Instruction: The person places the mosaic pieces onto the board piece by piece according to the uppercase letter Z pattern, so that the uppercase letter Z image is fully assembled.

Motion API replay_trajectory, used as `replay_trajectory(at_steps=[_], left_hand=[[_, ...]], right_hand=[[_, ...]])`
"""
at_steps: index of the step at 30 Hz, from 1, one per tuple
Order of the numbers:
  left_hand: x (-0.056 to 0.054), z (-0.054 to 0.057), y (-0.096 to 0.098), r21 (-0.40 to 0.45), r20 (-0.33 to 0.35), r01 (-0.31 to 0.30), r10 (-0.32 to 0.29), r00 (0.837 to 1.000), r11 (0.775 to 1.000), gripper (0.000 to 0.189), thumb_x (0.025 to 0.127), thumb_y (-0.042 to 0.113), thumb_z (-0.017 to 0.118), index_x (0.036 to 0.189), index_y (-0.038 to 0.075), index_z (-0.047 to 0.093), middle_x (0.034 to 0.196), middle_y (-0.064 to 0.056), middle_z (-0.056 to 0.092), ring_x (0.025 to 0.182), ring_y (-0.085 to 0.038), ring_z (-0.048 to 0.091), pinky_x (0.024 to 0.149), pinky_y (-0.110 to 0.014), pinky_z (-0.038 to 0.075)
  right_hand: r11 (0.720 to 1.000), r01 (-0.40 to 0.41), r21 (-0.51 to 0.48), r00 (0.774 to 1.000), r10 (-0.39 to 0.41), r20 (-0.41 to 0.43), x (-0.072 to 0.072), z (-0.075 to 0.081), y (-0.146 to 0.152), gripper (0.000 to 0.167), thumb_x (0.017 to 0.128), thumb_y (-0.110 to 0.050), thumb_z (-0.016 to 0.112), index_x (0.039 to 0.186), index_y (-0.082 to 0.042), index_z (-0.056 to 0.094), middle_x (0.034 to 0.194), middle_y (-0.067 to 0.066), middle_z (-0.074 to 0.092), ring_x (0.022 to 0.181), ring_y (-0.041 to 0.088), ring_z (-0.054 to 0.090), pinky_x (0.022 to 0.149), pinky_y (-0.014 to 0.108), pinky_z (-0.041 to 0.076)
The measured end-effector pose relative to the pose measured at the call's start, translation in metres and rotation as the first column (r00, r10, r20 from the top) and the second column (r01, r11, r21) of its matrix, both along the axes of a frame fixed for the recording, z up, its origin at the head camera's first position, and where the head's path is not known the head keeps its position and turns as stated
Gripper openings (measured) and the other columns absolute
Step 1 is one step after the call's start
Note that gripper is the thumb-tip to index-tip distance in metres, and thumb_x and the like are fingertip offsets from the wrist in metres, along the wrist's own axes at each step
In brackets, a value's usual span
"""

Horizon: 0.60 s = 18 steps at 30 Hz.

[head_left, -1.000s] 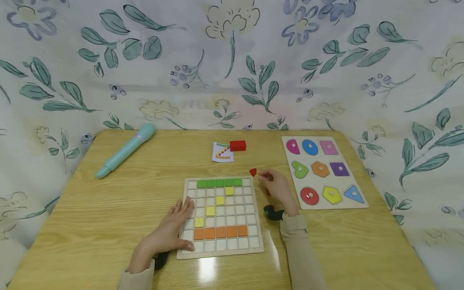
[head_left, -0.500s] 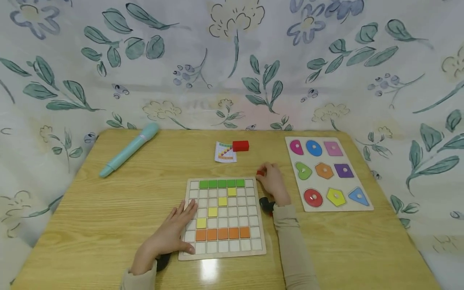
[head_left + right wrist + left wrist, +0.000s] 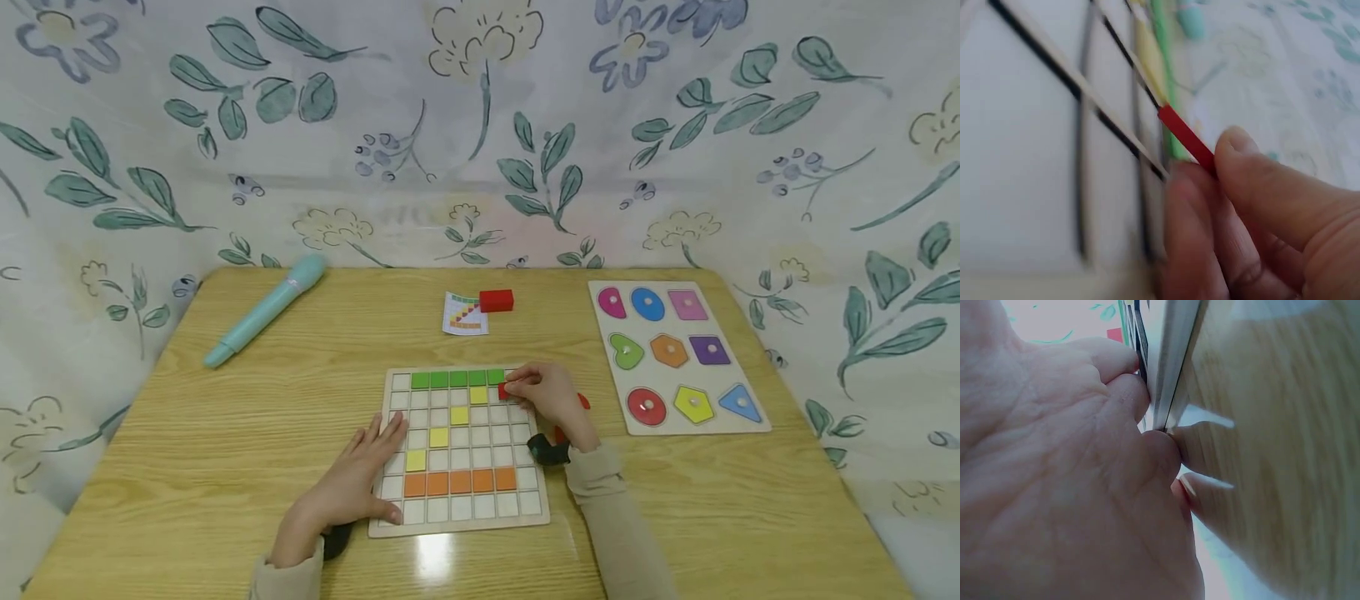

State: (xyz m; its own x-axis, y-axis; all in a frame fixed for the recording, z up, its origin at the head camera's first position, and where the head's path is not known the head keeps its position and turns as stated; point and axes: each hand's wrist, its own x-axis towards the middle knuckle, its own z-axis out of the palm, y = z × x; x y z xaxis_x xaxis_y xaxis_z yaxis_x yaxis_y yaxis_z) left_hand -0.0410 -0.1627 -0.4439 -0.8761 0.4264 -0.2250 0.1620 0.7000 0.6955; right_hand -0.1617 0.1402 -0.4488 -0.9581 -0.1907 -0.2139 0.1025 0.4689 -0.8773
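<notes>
A wooden grid board [image 3: 539,523] lies on the table, with green tiles [image 3: 458,380] along its top row, yellow tiles [image 3: 459,416] in a diagonal and orange tiles [image 3: 460,482] in a lower row. My left hand [image 3: 352,479] rests with spread fingers on the board's left edge; in the left wrist view its palm [image 3: 1066,462] fills much of the frame. Between thumb and fingers, my right hand [image 3: 551,396] pinches a red tile [image 3: 1188,140] over the board's upper right, just right of the topmost yellow tile. The fingers hide part of this tile.
Red pieces [image 3: 583,402] lie partly hidden by the right hand and wrist. Behind the board are a pattern card [image 3: 465,315] and a red block [image 3: 497,301]. A shape puzzle [image 3: 667,379] lies right, a teal microphone-shaped object [image 3: 266,310] left. Patterned cloth hangs behind.
My right hand has taken hold of the red tile beside the board's upper right corner, then carried it left onto the grid. The left hand stays on the board's edge.
</notes>
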Motion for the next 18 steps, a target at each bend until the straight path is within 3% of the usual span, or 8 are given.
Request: replay_trajectory(at_steps=[5,9,13,18], left_hand=[[-0.001,-0.001,-0.001,-0.011,0.006,0.0,0.001,1.0,1.0,0.125,0.056,0.037,0.086,0.155,0.006,0.017,0.163,-0.014,0.008,0.149,-0.042,-0.006,0.119,-0.062,-0.002],[-0.001,-0.001,-0.001,-0.016,0.002,-0.002,0.002,1.0,1.0,0.126,0.055,0.037,0.087,0.155,0.006,0.016,0.163,-0.013,0.007,0.15,-0.042,-0.006,0.119,-0.062,-0.002],[-0.001,0.001,-0.001,-0.021,0.001,-0.005,0.005,1.0,1.0,0.126,0.055,0.036,0.087,0.155,0.006,0.016,0.163,-0.013,0.008,0.15,-0.042,-0.005,0.119,-0.062,-0.002],[0.0,0.002,0.0,-0.026,0.006,-0.005,0.005,1.0,1.0,0.126,0.055,0.036,0.087,0.155,0.006,0.016,0.163,-0.014,0.009,0.149,-0.042,-0.004,0.119,-0.062,-0.002]], right_hand=[[0.979,-0.004,0.202,0.991,0.031,-0.129,0.007,0.002,-0.023,0.01,0.086,-0.02,0.072,0.087,-0.01,0.074,0.075,0.004,0.067,0.064,0.012,0.053,0.057,0.022,0.042],[0.967,-0.01,0.256,0.983,0.056,-0.174,0.008,0.001,-0.029,0.01,0.086,-0.021,0.072,0.09,-0.011,0.072,0.072,0.002,0.065,0.061,0.011,0.051,0.056,0.022,0.04],[0.983,-0.043,0.176,0.988,0.067,-0.136,0.005,0.001,-0.021,0.016,0.088,-0.019,0.071,0.099,-0.008,0.07,0.078,0.004,0.066,0.065,0.011,0.054,0.059,0.022,0.043],[0.998,-0.052,0.039,0.993,0.056,-0.108,0.0,0.001,0.009,0.023,0.094,-0.015,0.062,0.112,-0.002,0.066,0.093,0.013,0.069,0.078,0.015,0.062,0.066,0.019,0.047]])
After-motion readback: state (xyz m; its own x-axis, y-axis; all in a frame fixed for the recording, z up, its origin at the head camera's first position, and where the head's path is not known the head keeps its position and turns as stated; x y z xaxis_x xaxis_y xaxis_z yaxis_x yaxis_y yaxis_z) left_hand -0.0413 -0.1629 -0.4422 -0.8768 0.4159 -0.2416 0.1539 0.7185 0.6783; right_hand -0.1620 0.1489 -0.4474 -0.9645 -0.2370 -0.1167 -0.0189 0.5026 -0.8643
